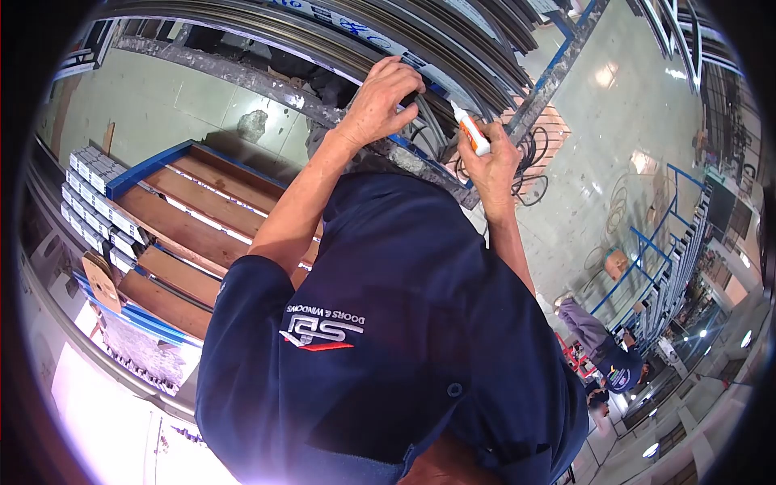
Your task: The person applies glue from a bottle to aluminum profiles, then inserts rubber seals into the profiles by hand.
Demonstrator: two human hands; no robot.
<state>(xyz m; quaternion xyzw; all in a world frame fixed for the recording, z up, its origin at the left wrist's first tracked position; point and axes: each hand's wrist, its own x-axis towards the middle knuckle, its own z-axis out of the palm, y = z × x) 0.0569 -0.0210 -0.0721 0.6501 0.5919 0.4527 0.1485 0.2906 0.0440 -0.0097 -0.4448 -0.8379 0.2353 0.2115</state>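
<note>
My right hand (493,160) is closed around a small white glue bottle (472,134) with an orange label. Its narrow nozzle points up and to the left, towards the ends of the dark profiles (356,50). Over the profile edge, my left hand (380,99) has its fingers curled, with the thumb a little apart below them. A grey rubber strip (430,121) starts at its fingertips and loops down between the two hands. The exact pinch on the strip is partly hidden.
A blue-framed cart with wooden slats (194,212) stands to the left, beside stacked wrapped profiles (101,202). Black cables (529,166) coil by a rack post at right. Farther right, another person (606,356) is near a blue rack (655,250).
</note>
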